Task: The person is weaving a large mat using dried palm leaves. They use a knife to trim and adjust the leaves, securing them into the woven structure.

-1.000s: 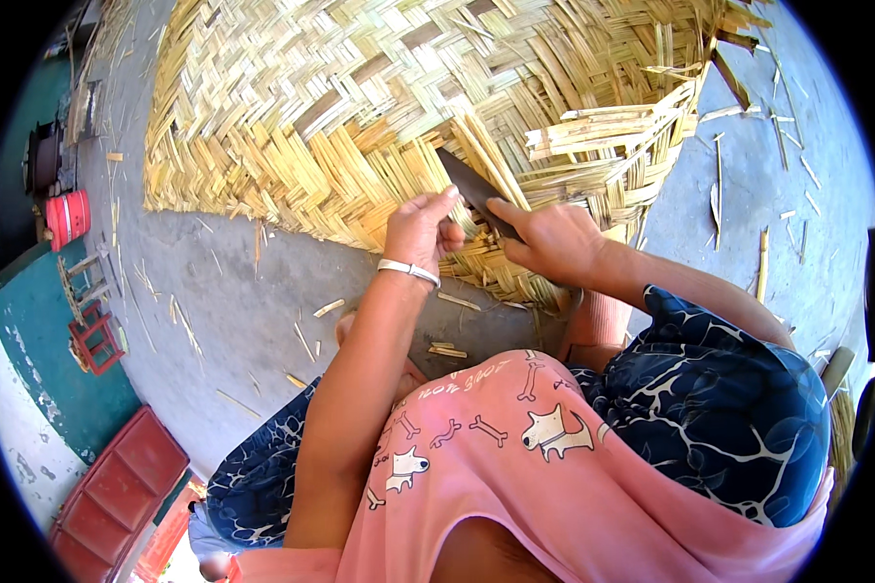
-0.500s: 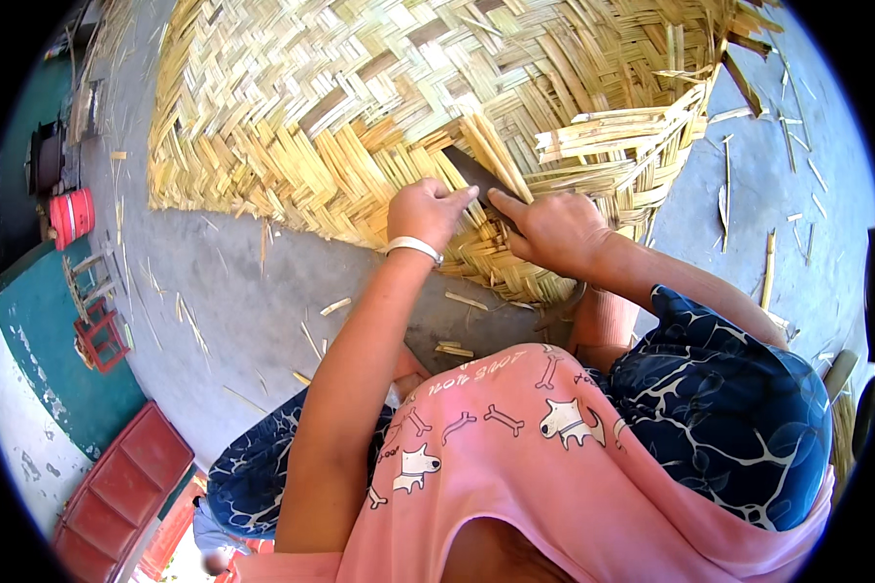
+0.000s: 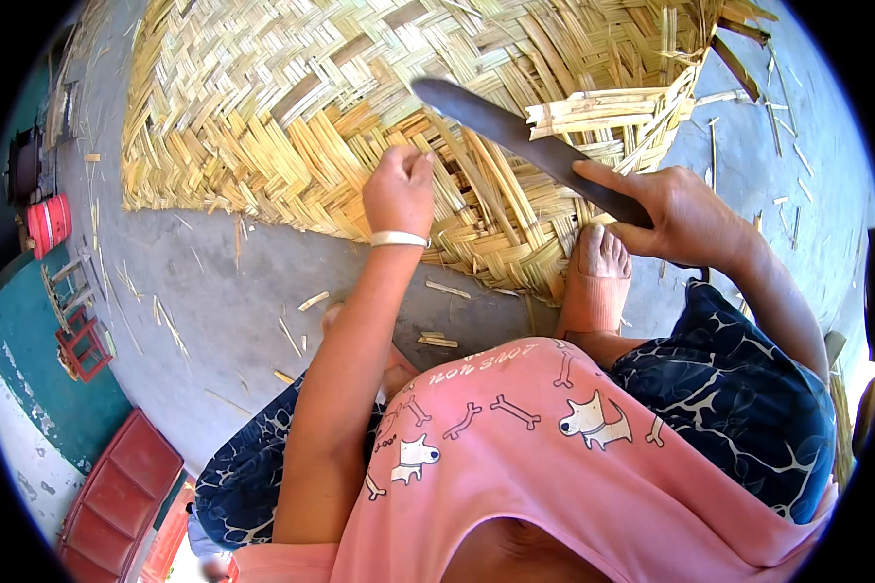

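Observation:
A large woven mat [image 3: 350, 117] of pale yellow split strips lies on the floor in front of me. My right hand [image 3: 685, 219] is closed around the lower end of a long dark knife [image 3: 515, 131], whose rounded tip points up and left over the mat. Above the mat's near edge, my left hand [image 3: 399, 194] is closed with thumb and fingers together; whether a strip is pinched in it is hidden. Between the hands, loose strips [image 3: 501, 185] stick out of the weave. A bundle of folded strip ends [image 3: 603, 112] rises on the right, partly behind the blade.
My bare foot [image 3: 598, 277] rests against the mat's near right corner. Cut scraps [image 3: 447, 289] are scattered over the grey floor [image 3: 233, 301]. Far left stand a red container [image 3: 49, 223], a small red stool [image 3: 85, 350] and a red-brown panelled piece [image 3: 122, 496].
My right hand has lifted the knife off the strips and drawn it right, so the whole blade shows. The left hand has shifted slightly left and up, fingers still closed.

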The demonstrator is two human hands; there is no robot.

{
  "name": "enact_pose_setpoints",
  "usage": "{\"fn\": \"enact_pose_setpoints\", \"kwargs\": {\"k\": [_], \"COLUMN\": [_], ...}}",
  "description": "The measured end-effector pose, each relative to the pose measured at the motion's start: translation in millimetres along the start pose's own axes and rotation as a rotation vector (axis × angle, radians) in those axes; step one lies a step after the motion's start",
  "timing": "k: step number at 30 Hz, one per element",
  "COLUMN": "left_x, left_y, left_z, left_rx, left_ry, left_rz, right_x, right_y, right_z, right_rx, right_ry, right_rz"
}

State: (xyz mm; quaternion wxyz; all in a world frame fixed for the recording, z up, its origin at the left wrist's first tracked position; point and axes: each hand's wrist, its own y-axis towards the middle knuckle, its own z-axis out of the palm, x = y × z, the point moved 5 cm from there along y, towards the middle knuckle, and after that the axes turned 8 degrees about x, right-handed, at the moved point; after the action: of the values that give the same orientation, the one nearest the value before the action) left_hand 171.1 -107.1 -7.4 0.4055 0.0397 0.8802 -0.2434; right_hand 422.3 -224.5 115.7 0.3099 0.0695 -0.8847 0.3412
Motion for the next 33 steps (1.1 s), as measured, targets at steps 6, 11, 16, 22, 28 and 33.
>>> {"fn": "enact_pose_setpoints", "kwargs": {"k": [6,11,16,22,28,33], "left_x": [-11,-13,-3,-6,-8,-7], "left_y": [6,-15,-19,-23,-20,-20], "left_z": [32,41,35,33,31,28], "left_rx": [0.458,0.765,0.862,0.836,0.789,0.722], "left_ry": [-0.713,-0.82,-0.926,-0.819,-0.593,-0.309], "left_rz": [-0.422,-0.466,-0.344,-0.309,-0.259,-0.112], "right_x": [2,-4,-3,1,5,0], "right_y": [5,-5,-7,-1,1,3], "right_z": [23,32,33,36,38,43], "right_rx": [-0.008,-0.145,-0.123,-0.072,-0.028,-0.087], "right_ry": [0.359,0.495,0.51,0.551,0.579,0.615], "right_rz": [0.057,-0.053,-0.009,0.048,0.083,0.03]}}
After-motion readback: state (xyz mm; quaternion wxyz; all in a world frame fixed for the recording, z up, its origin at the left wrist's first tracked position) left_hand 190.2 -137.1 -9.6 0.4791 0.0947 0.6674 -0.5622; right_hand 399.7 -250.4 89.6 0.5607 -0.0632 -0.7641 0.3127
